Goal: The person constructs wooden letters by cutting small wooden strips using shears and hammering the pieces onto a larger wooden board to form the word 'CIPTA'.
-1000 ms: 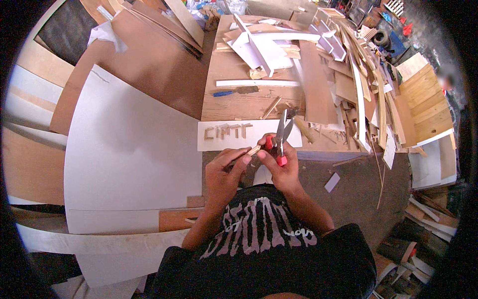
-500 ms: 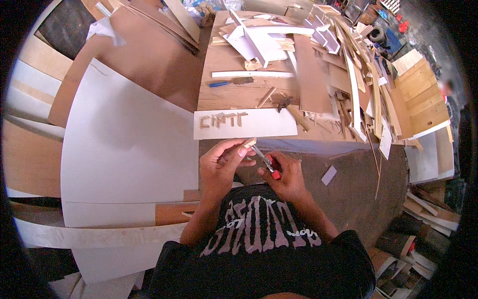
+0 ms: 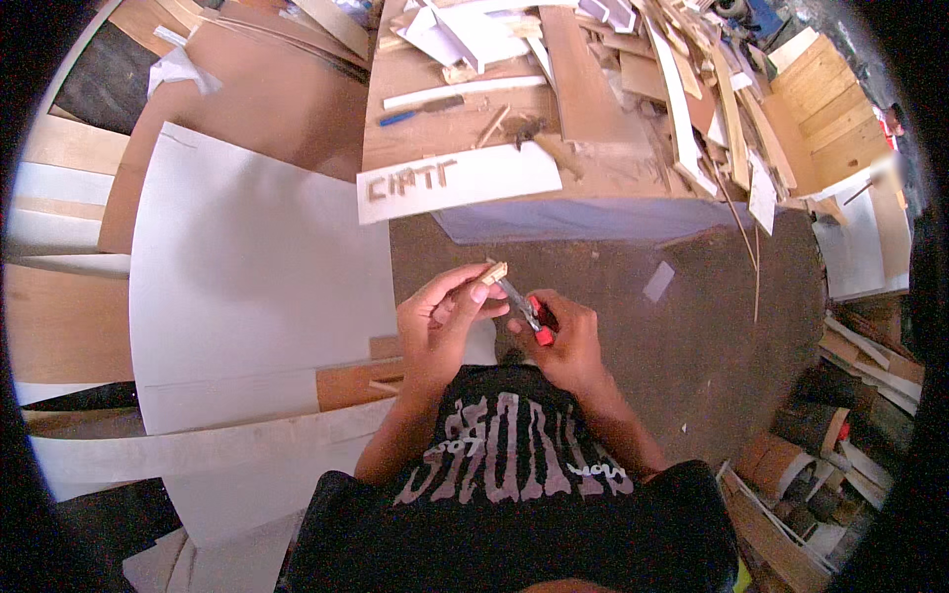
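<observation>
My left hand (image 3: 445, 308) is closed, pinching a small, pale piece of wood (image 3: 493, 274) between thumb and fingers in front of my chest. Wrapped around a red-and-silver utility knife (image 3: 534, 318) is my right hand (image 3: 571, 346). The knife's narrow metal end slants up to the left and meets the wood piece; the exact contact is too small to make out. Beyond both hands, a long white board (image 3: 465, 186) lies along the table's near edge. Small brown letter-shaped pieces (image 3: 407, 178) sit in a row on its left half.
A hammer (image 3: 556, 150) rests beside the white board on the wooden table (image 3: 425, 138). Behind it lies a blue-handled tool (image 3: 420, 111). Wood offcuts (image 3: 682, 109) are heaped at the table's right. A large white sheet (image 3: 267, 267) stands at my left, and more scraps (image 3: 791, 474) lie lower right.
The view has tilted down, so the table and white board sit higher in the picture and more floor shows. Both hands keep hold of the wood piece and the knife, almost in place.
</observation>
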Demonstrator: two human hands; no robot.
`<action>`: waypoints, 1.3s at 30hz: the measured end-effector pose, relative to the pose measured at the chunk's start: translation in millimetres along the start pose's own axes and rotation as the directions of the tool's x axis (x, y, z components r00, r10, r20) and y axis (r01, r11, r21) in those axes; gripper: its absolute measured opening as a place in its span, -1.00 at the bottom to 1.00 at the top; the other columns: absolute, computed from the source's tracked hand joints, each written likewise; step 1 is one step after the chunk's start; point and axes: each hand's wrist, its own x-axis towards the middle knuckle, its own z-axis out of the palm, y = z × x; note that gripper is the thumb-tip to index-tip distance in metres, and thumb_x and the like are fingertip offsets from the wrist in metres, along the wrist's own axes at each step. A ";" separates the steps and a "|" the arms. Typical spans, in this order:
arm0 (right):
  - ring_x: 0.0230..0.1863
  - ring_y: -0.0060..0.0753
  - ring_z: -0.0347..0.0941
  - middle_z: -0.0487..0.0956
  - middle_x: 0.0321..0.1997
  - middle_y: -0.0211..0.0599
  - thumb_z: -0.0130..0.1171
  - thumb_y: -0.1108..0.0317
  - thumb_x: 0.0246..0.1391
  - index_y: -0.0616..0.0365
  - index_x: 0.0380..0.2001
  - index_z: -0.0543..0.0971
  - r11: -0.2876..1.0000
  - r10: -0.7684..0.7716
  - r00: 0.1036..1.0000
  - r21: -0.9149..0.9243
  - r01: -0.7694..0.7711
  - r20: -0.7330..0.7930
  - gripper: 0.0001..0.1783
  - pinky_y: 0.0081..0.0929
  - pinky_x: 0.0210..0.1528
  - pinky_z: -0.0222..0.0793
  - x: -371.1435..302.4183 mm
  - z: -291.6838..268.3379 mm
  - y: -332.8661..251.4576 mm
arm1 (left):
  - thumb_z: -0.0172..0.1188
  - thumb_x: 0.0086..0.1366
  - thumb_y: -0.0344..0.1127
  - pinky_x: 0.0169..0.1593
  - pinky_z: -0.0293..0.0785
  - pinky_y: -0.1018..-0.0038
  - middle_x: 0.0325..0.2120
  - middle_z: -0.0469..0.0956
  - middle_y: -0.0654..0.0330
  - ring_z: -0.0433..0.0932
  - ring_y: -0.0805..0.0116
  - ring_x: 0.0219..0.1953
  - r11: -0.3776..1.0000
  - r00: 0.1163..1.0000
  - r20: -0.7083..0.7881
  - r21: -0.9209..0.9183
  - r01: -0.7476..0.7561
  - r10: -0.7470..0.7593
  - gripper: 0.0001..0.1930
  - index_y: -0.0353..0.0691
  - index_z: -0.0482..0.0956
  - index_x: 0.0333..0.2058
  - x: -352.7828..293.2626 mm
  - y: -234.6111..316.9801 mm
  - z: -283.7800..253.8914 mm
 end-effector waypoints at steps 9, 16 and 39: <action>-0.58 -0.27 0.41 0.50 -0.57 -0.17 0.41 0.31 0.00 0.25 -0.29 0.58 0.998 0.015 1.000 0.058 -0.014 -0.022 -0.71 -0.35 -0.43 0.35 -16.7 -5.3 11.4 | 0.14 0.43 -0.38 -0.09 0.72 0.30 -0.09 0.61 -0.06 0.65 0.22 -0.10 1.000 0.999 -0.025 0.001 0.027 -0.027 -0.70 -0.51 0.52 0.02 -10.2 -12.5 14.1; -0.60 -0.22 0.37 0.46 -0.61 -0.18 0.39 0.29 0.03 0.24 -0.33 0.55 0.998 -0.058 0.998 0.020 0.059 -0.038 -0.72 -0.32 -0.45 0.32 30.2 -9.7 16.7 | 0.15 0.43 -0.40 -0.14 0.73 0.33 -0.10 0.63 -0.09 0.66 0.22 -0.11 1.000 0.999 -0.048 0.008 0.023 -0.022 -0.70 -0.50 0.52 0.03 32.3 -6.4 19.2; -0.60 -0.24 0.43 0.52 -0.60 -0.10 0.35 0.18 0.11 0.29 -0.28 0.60 0.996 -0.012 1.000 -0.094 0.009 -0.029 -0.65 -0.31 -0.44 0.37 241.0 11.4 51.2 | 0.20 0.38 -0.31 -0.09 0.71 0.26 -0.21 0.64 -0.16 0.70 0.08 -0.19 0.999 0.998 -0.057 0.034 -0.008 0.010 -0.63 -0.54 0.52 -0.01 253.4 -2.9 -2.1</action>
